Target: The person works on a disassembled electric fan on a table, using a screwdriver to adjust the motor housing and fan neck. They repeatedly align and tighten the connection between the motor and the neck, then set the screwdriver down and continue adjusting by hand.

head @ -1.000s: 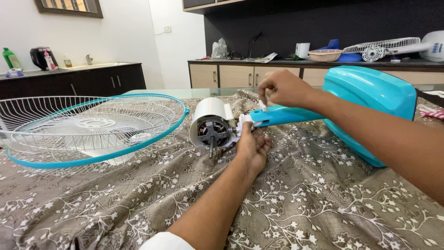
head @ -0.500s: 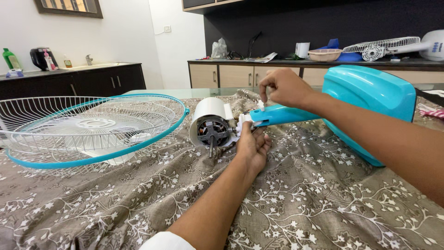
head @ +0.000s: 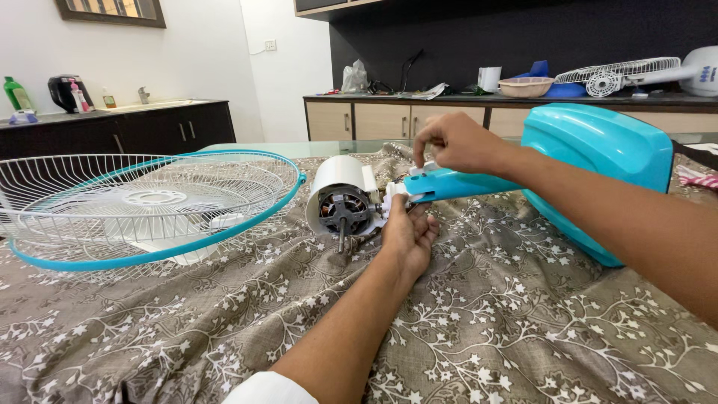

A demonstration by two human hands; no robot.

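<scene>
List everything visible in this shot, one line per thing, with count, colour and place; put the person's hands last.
fan motor: one, white housing with dark core and bare shaft, lying on the cloth at centre.
fan neck: one, turquoise, joining the motor to the base.
fan base: one, turquoise, tipped on its side at right.
fan guard: one, white wire with turquoise rim, lying at left over white blades.
tablecloth: one, brown with white floral print, covering the table.
second fan: one, white, on the rear counter.
bowl: one, beige, on the rear counter.
green bottle: one, on the left counter.
left hand: one, under the neck joint beside the motor.
right hand: one, fingers pinching the top of the neck.
</scene>
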